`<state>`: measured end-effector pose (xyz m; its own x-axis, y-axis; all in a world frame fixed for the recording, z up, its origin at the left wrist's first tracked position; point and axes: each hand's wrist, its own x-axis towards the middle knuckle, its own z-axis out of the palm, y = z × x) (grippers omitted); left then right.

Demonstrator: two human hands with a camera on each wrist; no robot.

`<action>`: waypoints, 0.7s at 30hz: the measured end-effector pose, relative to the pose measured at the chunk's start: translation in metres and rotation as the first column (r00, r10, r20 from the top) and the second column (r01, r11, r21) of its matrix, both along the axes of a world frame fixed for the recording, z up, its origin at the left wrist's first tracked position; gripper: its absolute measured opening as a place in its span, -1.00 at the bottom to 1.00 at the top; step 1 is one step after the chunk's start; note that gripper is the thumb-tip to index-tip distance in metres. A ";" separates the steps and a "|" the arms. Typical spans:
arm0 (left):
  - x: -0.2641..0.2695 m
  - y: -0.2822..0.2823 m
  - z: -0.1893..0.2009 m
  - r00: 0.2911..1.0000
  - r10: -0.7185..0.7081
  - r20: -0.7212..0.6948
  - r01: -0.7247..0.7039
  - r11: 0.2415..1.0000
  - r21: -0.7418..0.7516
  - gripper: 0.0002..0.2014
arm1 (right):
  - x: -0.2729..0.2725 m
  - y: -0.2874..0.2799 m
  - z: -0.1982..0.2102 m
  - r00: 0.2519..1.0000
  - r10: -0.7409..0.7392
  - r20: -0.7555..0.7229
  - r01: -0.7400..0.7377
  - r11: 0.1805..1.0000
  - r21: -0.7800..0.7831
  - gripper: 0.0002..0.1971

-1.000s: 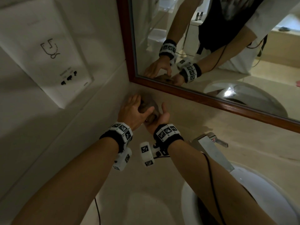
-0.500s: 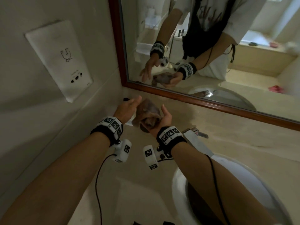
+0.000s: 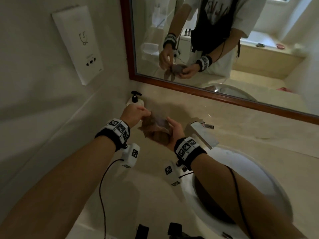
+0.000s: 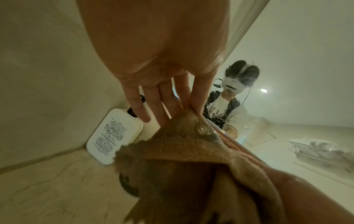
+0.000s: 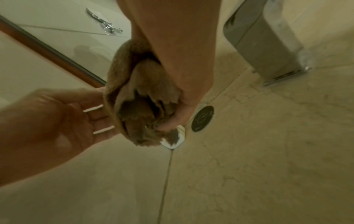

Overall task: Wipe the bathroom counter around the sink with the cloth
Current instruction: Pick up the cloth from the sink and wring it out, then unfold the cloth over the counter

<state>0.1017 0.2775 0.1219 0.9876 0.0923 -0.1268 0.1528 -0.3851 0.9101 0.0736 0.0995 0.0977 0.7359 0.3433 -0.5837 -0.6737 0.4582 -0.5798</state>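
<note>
Head view. Cloth (image 3: 156,129): brown, bunched, held in the air above the counter (image 3: 250,131), between the two hands. Right hand (image 3: 174,131): palm up beneath the cloth, fingers curled round its right side. Left hand (image 3: 133,115): at the cloth's upper left edge, fingertips pinching it. Sink (image 3: 255,178): white oval basin, lower right, under the right forearm. Faucet (image 3: 202,134): chrome, square-bodied, just right of the right hand. Pump bottle (image 3: 135,100): white with black pump, in the counter's back left corner, beyond the left hand. Mirror (image 3: 224,49): wood-framed, above the counter, reflecting both hands and the cloth. Wall plate (image 3: 77,44): white, on the left wall.

Left wrist view. Left hand (image 4: 162,75): fingers extended forward, index finger and thumb pinching a peak of the cloth (image 4: 191,151); the remaining fingers lie straight alongside. Cloth hangs below and in front of the fingers, with a water droplet near the pinched peak. Pump bottle (image 4: 113,136) stands behind, against the wall.

Right wrist view. Right hand (image 5: 178,75): closed round the bunched cloth (image 5: 138,98), folds showing beneath the fingers. Left hand (image 5: 67,115) at the cloth's left side, touching it. Counter (image 5: 268,151) below, the cloth clear of it; faucet (image 5: 264,45) base upper right.
</note>
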 end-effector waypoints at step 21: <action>-0.030 0.000 0.025 0.922 -0.365 -0.131 0.382 0.914 0.138 -0.91 | -0.002 -0.013 -0.017 0.802 0.565 0.193 -0.280 0.641 -0.714 -0.71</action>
<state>0.0715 0.2771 0.1466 0.9368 -0.2537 -0.2410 0.0569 -0.5692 0.8202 0.0712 0.0861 0.0810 0.8018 0.3337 -0.4957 -0.3627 -0.3875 -0.8475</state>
